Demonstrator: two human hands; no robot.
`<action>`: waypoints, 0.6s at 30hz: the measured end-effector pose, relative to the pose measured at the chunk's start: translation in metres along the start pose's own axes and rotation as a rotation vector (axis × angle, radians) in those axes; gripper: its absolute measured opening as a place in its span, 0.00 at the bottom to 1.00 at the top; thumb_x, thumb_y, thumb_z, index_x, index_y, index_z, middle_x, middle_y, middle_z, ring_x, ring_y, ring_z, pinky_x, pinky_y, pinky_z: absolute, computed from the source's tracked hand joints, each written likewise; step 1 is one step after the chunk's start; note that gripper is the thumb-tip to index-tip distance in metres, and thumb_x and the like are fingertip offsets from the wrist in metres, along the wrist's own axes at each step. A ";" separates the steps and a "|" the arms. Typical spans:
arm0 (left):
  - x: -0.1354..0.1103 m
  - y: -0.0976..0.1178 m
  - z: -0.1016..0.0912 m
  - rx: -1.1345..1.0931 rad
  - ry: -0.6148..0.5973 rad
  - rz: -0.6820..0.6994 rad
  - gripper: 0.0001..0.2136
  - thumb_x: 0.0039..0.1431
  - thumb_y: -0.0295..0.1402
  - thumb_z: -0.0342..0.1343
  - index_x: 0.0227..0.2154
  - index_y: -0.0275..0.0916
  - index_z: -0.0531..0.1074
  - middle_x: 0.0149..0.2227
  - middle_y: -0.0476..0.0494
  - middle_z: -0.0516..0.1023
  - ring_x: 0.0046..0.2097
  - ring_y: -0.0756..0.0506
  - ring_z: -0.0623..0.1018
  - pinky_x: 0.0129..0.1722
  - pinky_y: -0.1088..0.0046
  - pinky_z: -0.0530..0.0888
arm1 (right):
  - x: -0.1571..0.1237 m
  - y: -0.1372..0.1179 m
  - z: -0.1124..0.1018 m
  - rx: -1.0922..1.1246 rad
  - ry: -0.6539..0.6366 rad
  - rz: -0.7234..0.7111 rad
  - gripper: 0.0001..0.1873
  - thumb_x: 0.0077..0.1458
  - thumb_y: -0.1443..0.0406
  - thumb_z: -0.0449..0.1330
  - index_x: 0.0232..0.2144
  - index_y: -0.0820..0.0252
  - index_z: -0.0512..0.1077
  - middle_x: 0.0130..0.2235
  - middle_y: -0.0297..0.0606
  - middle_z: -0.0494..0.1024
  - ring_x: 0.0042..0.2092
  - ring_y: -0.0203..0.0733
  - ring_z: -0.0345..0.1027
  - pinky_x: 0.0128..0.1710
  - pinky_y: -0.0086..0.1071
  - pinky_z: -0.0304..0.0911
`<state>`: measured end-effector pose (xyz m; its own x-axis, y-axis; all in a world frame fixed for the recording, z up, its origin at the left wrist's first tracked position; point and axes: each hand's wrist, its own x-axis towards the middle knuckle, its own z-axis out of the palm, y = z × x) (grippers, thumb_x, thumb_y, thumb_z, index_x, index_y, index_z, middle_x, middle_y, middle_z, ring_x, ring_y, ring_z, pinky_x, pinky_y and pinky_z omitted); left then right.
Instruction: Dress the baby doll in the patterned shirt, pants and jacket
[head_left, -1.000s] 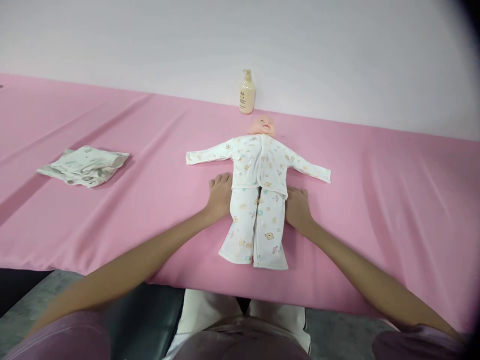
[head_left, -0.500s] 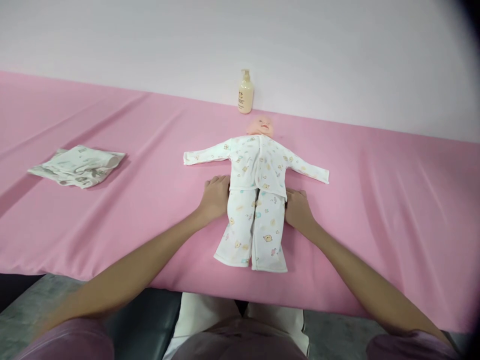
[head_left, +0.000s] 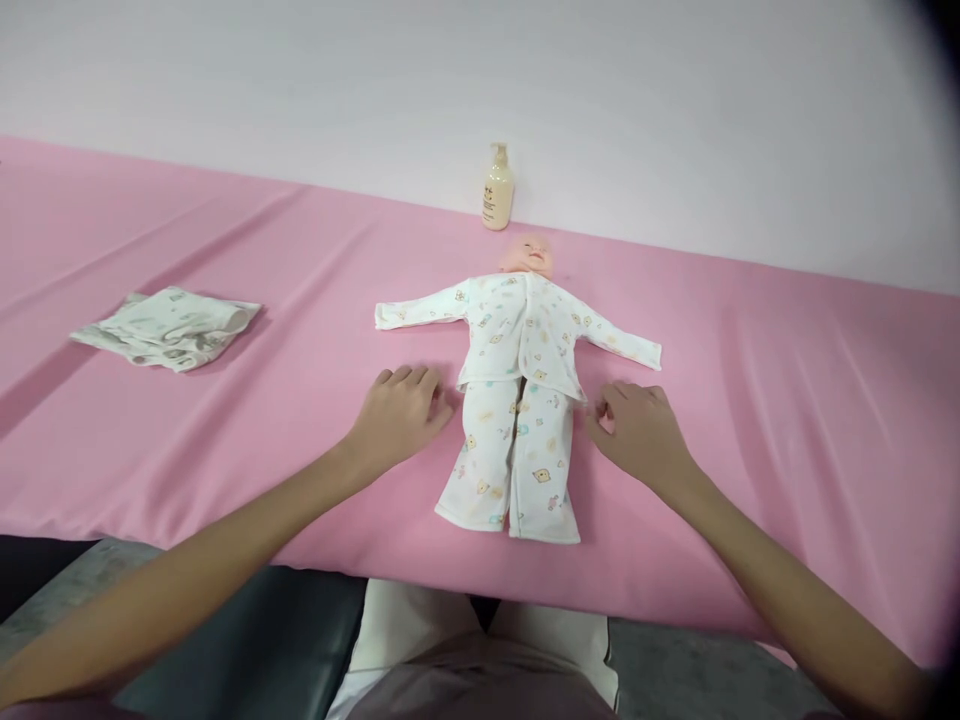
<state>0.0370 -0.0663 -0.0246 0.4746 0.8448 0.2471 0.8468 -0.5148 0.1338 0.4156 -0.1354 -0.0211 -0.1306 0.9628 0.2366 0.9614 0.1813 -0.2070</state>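
A baby doll (head_left: 531, 254) lies face up, dressed in a white printed top (head_left: 510, 325) and matching pants (head_left: 487, 455). Both sleeves stretch out to the sides, and the legs of the pants point toward me. My left hand (head_left: 401, 415) is just left of the top's lower hem, its fingers loosely curled and the thumb apart, with nothing in it. On the other side, my right hand (head_left: 637, 425) is by the hem's right corner. Its fingers bend loosely with a gap to the thumb, and it holds nothing.
A cream pump bottle (head_left: 497, 190) stands behind the doll's head, near the white wall (head_left: 300, 90). Folded printed clothing (head_left: 172, 325) lies at the left. Pink cloth (head_left: 750, 420) covers the table, whose near edge is just before my lap.
Both hands have let go of the clothing's sides at the waist and moved outward, left hand to the left and right hand to the right. The doll keeps its pose.
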 end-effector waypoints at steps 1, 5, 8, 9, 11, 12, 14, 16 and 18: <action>0.000 0.000 -0.002 -0.050 0.058 0.028 0.08 0.78 0.36 0.56 0.39 0.40 0.73 0.39 0.37 0.83 0.38 0.35 0.79 0.42 0.56 0.71 | -0.002 -0.003 0.000 -0.005 0.075 -0.027 0.15 0.73 0.57 0.60 0.33 0.52 0.64 0.33 0.37 0.76 0.35 0.48 0.66 0.47 0.46 0.59; 0.024 0.015 -0.007 -0.228 0.238 0.212 0.10 0.78 0.39 0.63 0.54 0.40 0.76 0.55 0.35 0.84 0.54 0.33 0.81 0.54 0.53 0.78 | 0.011 -0.030 0.006 0.068 0.277 -0.212 0.11 0.74 0.57 0.64 0.50 0.55 0.71 0.48 0.45 0.83 0.49 0.56 0.75 0.51 0.47 0.66; 0.050 0.037 -0.004 -0.212 0.229 0.257 0.12 0.73 0.36 0.70 0.53 0.40 0.77 0.54 0.35 0.84 0.54 0.32 0.81 0.56 0.52 0.78 | 0.037 -0.054 0.014 0.093 0.335 -0.299 0.12 0.73 0.63 0.65 0.55 0.56 0.72 0.53 0.47 0.83 0.55 0.58 0.76 0.56 0.48 0.68; 0.057 0.044 -0.002 -0.189 0.220 0.251 0.11 0.72 0.36 0.71 0.51 0.39 0.78 0.53 0.36 0.84 0.53 0.33 0.81 0.55 0.52 0.78 | 0.045 -0.060 0.018 0.080 0.337 -0.296 0.12 0.72 0.66 0.65 0.55 0.56 0.72 0.53 0.47 0.84 0.55 0.58 0.76 0.56 0.47 0.68; 0.066 0.052 0.004 -0.131 0.231 0.243 0.09 0.71 0.33 0.71 0.47 0.39 0.78 0.50 0.36 0.84 0.50 0.33 0.80 0.50 0.53 0.77 | 0.058 -0.068 0.024 0.043 0.326 -0.264 0.12 0.69 0.70 0.64 0.53 0.56 0.73 0.51 0.46 0.84 0.53 0.58 0.76 0.54 0.47 0.67; 0.068 0.054 0.008 -0.101 0.251 0.249 0.07 0.71 0.32 0.70 0.46 0.39 0.79 0.49 0.36 0.84 0.49 0.33 0.80 0.48 0.54 0.76 | 0.062 -0.069 0.027 0.030 0.321 -0.248 0.12 0.68 0.71 0.64 0.52 0.56 0.74 0.50 0.46 0.84 0.52 0.57 0.75 0.54 0.47 0.67; 0.068 0.052 0.015 -0.050 0.319 0.298 0.04 0.73 0.29 0.67 0.45 0.40 0.78 0.48 0.37 0.84 0.47 0.34 0.80 0.44 0.56 0.74 | 0.063 -0.070 0.034 0.022 0.336 -0.241 0.10 0.70 0.71 0.64 0.50 0.56 0.75 0.48 0.44 0.84 0.50 0.56 0.75 0.52 0.46 0.67; 0.066 0.048 0.023 -0.044 0.396 0.389 0.01 0.78 0.28 0.63 0.46 0.40 0.78 0.47 0.38 0.85 0.46 0.36 0.80 0.41 0.57 0.73 | 0.060 -0.068 0.041 0.024 0.389 -0.277 0.07 0.74 0.71 0.63 0.50 0.55 0.77 0.46 0.42 0.85 0.47 0.53 0.74 0.52 0.45 0.66; 0.064 0.043 0.030 -0.090 0.469 0.477 0.03 0.83 0.29 0.60 0.48 0.40 0.77 0.47 0.38 0.85 0.45 0.37 0.81 0.42 0.58 0.73 | 0.056 -0.065 0.047 0.011 0.458 -0.319 0.08 0.75 0.72 0.63 0.48 0.54 0.78 0.45 0.39 0.86 0.45 0.50 0.74 0.52 0.45 0.65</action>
<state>0.1114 -0.0296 -0.0318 0.6199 0.3799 0.6866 0.5376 -0.8430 -0.0190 0.3342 -0.0835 -0.0390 -0.2935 0.6746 0.6773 0.8884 0.4541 -0.0672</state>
